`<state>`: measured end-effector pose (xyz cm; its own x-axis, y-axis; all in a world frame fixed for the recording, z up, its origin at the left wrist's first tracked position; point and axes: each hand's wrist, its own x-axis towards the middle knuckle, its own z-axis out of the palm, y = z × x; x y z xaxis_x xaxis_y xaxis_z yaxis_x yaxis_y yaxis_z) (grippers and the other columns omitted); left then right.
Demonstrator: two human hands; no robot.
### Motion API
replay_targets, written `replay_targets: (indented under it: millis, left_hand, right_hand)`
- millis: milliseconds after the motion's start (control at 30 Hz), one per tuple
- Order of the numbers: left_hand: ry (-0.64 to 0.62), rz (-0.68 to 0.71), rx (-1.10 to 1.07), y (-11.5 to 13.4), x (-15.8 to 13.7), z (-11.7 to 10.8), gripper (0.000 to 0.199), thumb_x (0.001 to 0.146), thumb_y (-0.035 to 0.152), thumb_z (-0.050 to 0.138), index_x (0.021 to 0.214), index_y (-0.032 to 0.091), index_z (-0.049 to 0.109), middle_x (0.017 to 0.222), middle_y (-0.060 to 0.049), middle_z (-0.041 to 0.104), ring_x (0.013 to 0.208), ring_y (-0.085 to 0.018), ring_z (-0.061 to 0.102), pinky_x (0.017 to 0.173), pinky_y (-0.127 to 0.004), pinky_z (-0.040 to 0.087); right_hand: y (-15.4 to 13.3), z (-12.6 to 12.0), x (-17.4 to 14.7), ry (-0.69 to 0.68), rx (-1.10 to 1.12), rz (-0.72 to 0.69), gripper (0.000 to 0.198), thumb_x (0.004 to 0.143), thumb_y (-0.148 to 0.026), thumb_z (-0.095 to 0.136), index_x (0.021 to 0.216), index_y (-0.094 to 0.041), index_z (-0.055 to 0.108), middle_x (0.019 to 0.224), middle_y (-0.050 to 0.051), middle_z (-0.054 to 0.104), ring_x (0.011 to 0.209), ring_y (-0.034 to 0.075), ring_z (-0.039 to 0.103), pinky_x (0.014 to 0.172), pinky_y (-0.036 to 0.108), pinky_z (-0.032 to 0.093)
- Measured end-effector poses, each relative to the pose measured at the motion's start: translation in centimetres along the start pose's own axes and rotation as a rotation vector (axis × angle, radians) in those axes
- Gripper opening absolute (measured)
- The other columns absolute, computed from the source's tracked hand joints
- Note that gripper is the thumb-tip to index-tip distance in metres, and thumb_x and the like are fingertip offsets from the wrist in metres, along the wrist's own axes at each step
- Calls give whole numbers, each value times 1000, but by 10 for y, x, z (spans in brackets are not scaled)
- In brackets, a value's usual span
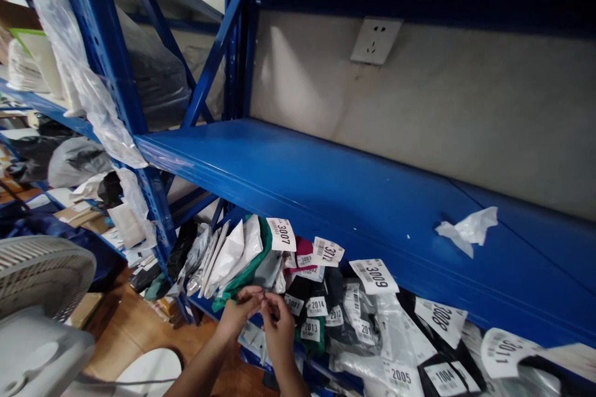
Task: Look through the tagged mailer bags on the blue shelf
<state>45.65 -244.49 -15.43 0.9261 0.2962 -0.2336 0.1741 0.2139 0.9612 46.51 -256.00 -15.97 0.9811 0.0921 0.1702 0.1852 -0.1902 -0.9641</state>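
Just below the front edge of the blue shelf point(288, 164), before a packed row of bagged goods: left hand point(243, 307) and right hand point(278, 317), close together, with thumbs and forefingers nearly meeting at the tips. Bent at the knuckles and pointed inward, likely for fine control over something small. Cannot tell about anything pinched in either grip: too small and too dim at that spot.

Right behind the left hand, green bag point(246, 276), sloping down toward the fingers from a lean against white packets point(233, 254). Just behind the right hand, dark bag point(298, 286) with label 3001 toward the front. Beside that hand, label 2014 point(317, 306) and, lower down, label 2013 point(310, 329).

Stood on edge and tilted one against the next, white packets, perhaps to save width and to leave each one easy to pull out. Turned outward near the top of the row, label 3007 point(280, 234) and label 3009 point(374, 276), presumably for reading at a glance. Farther right, clear bag point(393, 322) in a slump, probably too soft to stand alone.

Up on the blue shelf, well apart from both hands, crumpled white scrap point(470, 227). At far left, white fan point(44, 279), perhaps set close by for moving air over the work spot.
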Motion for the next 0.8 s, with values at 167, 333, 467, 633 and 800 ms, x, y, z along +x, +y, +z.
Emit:
replay_targets:
  millis: [167, 333, 467, 633, 800]
  left_hand:
    - [-32, 12, -220, 11, 1, -2, 55, 36, 45, 85, 76, 16, 62, 71, -3, 72, 70, -19, 67, 68, -28, 54]
    - [-139, -35, -266, 15, 0, -2, 45, 39, 40, 87, 69, 14, 67, 62, -2, 72, 58, -14, 64, 60, -24, 50]
    - [-203, -85, -231, 18, -4, -1, 51, 40, 49, 84, 74, 14, 72, 70, -3, 74, 65, -15, 65, 67, -25, 51]
    - [-336, -144, -198, 27, -4, -3, 55, 45, 53, 82, 85, 16, 73, 79, -5, 74, 75, -16, 66, 73, -27, 52]
    - [-411, -319, -282, 34, -5, -10, 56, 47, 38, 87, 95, 18, 68, 87, -4, 73, 74, -14, 66, 64, -22, 52]
  right_hand:
    - [0, -3, 0, -42, 74, -99, 27, 81, -35, 55, 101, -18, 63, 88, 9, 70, 77, 20, 67, 54, 24, 55]
    - [-9, -14, 0, -1, -156, -458, 21, 85, -21, 54, 102, -24, 66, 85, 4, 68, 75, 15, 65, 65, 23, 54]
    - [-23, -23, 6, -30, -296, -529, 17, 84, -17, 56, 94, -24, 68, 82, 3, 64, 76, 15, 63, 68, 23, 53]
    - [-33, -32, 12, -135, -370, -529, 29, 79, -7, 59, 105, -20, 66, 86, 5, 63, 80, 15, 62, 71, 23, 51]
    - [-44, -33, 17, -225, -390, -378, 23, 70, 0, 66, 81, -19, 72, 81, 4, 64, 78, 16, 62, 70, 24, 48]
